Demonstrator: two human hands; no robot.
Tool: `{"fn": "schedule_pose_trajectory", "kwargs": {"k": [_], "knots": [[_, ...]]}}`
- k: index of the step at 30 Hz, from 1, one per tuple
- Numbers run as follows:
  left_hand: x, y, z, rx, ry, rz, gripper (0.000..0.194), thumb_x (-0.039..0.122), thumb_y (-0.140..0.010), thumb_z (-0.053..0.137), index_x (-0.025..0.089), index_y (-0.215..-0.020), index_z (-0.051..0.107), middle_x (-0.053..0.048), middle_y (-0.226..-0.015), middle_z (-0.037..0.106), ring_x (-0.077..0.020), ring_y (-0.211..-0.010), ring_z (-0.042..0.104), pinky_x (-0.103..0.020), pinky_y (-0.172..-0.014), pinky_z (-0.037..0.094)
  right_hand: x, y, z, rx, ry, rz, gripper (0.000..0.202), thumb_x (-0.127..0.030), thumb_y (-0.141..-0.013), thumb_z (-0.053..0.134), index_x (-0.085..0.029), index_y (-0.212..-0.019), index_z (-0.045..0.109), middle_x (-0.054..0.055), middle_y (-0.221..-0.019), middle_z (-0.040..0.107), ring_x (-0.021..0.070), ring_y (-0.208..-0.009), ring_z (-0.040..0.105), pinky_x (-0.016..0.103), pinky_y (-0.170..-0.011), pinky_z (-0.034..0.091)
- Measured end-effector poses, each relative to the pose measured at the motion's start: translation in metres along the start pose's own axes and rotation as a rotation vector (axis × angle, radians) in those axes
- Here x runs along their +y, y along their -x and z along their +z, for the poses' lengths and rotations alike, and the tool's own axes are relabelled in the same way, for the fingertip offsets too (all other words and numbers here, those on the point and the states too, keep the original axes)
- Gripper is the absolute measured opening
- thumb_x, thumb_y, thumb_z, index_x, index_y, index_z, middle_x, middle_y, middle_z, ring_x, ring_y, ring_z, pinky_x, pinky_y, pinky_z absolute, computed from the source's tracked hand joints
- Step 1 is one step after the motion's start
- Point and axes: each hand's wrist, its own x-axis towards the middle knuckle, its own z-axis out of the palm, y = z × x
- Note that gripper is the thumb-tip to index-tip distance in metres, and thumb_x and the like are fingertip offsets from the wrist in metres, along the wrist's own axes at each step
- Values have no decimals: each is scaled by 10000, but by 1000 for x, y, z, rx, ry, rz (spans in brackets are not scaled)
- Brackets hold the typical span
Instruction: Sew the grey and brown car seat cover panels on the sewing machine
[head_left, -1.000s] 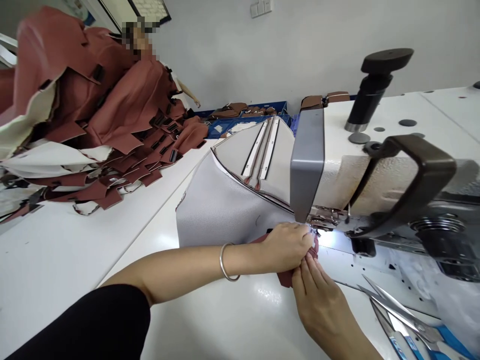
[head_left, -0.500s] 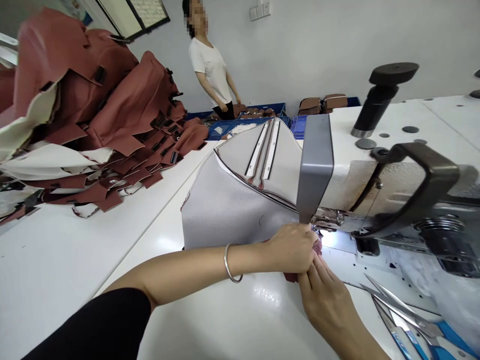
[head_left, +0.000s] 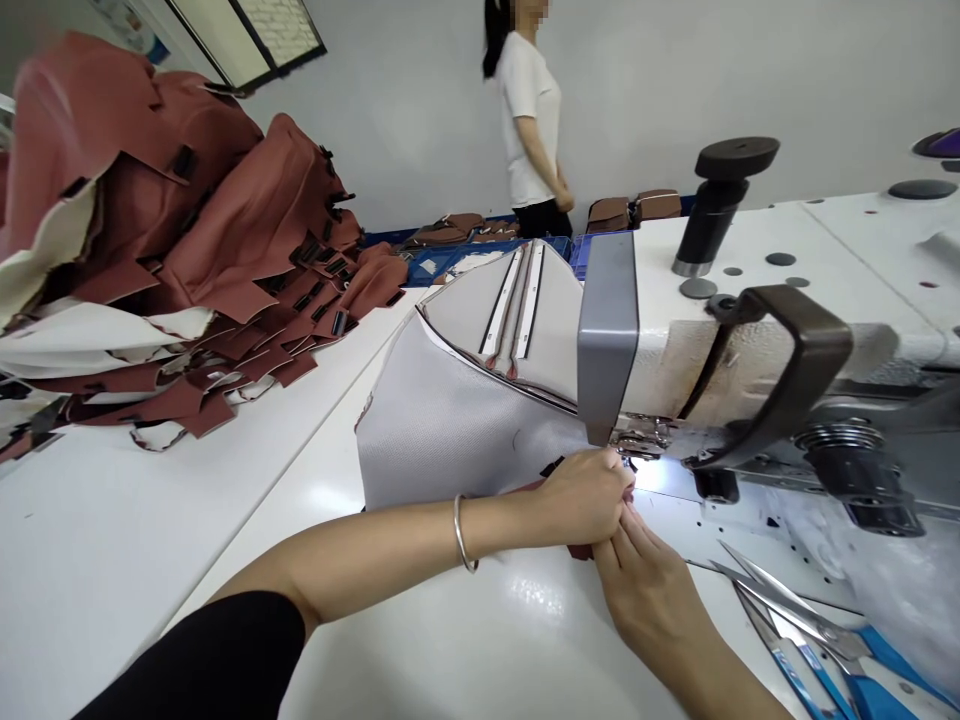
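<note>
A grey-backed maroon cover piece (head_left: 450,430), with pale strips along its far panel, lies spread on the table at the sewing machine (head_left: 660,380). Beside the lit needle area my left hand (head_left: 589,497) is closed on the edge of this cover piece. My right hand (head_left: 645,575) is closed too, pinching the maroon edge right against the left fingertips. Both hands hide most of the edge they hold; a bit of maroon shows below and between them. The needle itself is hard to make out.
Two pairs of blue-handled scissors (head_left: 847,640) lie at the lower right by clear plastic (head_left: 892,570). Maroon covers (head_left: 225,250) are heaped at the left. Blue crates (head_left: 457,260) with brown pieces stand behind the table, and a person in white (head_left: 529,120) is beyond them.
The person in the background has moved right and turned sideways. The camera view has shifted slightly. Both my hands keep their hold at the cover piece's edge.
</note>
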Motion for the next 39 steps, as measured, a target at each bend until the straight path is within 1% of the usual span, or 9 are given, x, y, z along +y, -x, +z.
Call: {"fn": "schedule_pose_trajectory", "kwargs": {"k": [5, 11, 15, 18, 20, 24, 27, 32, 39], "knots": [[5, 1, -11, -23, 3, -22, 124, 173, -771, 440, 166, -761, 564, -53, -836, 592, -161, -736, 549, -285, -676, 436, 3, -2, -1, 7, 45, -9, 272, 20, -818, 357, 7, -951, 594, 208, -902, 605, 294, -966, 573, 496, -855, 504], [17, 11, -48, -189, 19, -10, 135, 275, -755, 527, 162, -822, 555, -55, -871, 610, -188, -856, 559, -285, -745, 448, -8, -5, -1, -10, 284, -91, 283, 58, -735, 485, 74, -999, 583, 262, -915, 629, 327, -928, 609, 507, -851, 496], [18, 20, -59, -193, -74, -14, 175, 323, -769, 545, 158, -823, 563, -53, -841, 618, -193, -845, 565, -286, -769, 445, -30, -20, 16, -121, 402, 49, 253, 58, -683, 473, 27, -869, 642, 247, -814, 650, 381, -818, 623, 560, -665, 507], [16, 22, -55, -98, -117, -37, 170, 324, -797, 527, 157, -779, 557, -58, -834, 627, -194, -838, 568, -280, -754, 442, -41, -36, 30, -139, 391, 90, 252, 21, -684, 451, -31, -814, 661, 214, -743, 647, 381, -729, 612, 536, -537, 487], [16, 20, -49, -77, -94, 1, 31, 197, -756, 535, 176, -739, 550, -25, -809, 635, -169, -791, 574, -257, -713, 435, -43, -39, 33, -130, 372, 93, 289, 3, -707, 431, -71, -860, 665, 182, -728, 645, 357, -737, 606, 520, -554, 487], [19, 15, -33, -89, -82, 39, 102, 109, -671, 541, 188, -729, 514, 4, -779, 638, -154, -696, 573, -250, -604, 411, -42, -23, 20, -96, 347, 52, 293, 9, -713, 414, -37, -893, 640, 195, -739, 636, 311, -725, 603, 516, -673, 487], [22, 18, -22, -61, -20, -121, 179, 185, -726, 507, 185, -904, 496, -21, -824, 634, -178, -726, 590, -264, -585, 419, -40, -5, 7, -76, 339, 9, 268, -1, -739, 411, 14, -922, 607, 235, -822, 630, 312, -773, 609, 533, -764, 465], [30, 17, -17, -88, 148, -358, 413, 331, -715, 579, 165, -1065, 436, -25, -866, 638, -173, -781, 615, -241, -612, 449, -41, -3, 3, -85, 325, -26, 217, -17, -741, 423, 4, -862, 602, 225, -772, 623, 310, -707, 601, 531, -713, 466], [28, 2, -21, -145, -71, -336, 115, 219, -735, 538, 167, -827, 584, -58, -829, 664, -192, -747, 615, -272, -610, 440, -33, -5, 6, 14, 288, -18, 268, 13, -740, 395, 40, -903, 606, 252, -795, 620, 318, -798, 603, 518, -766, 474]]}}
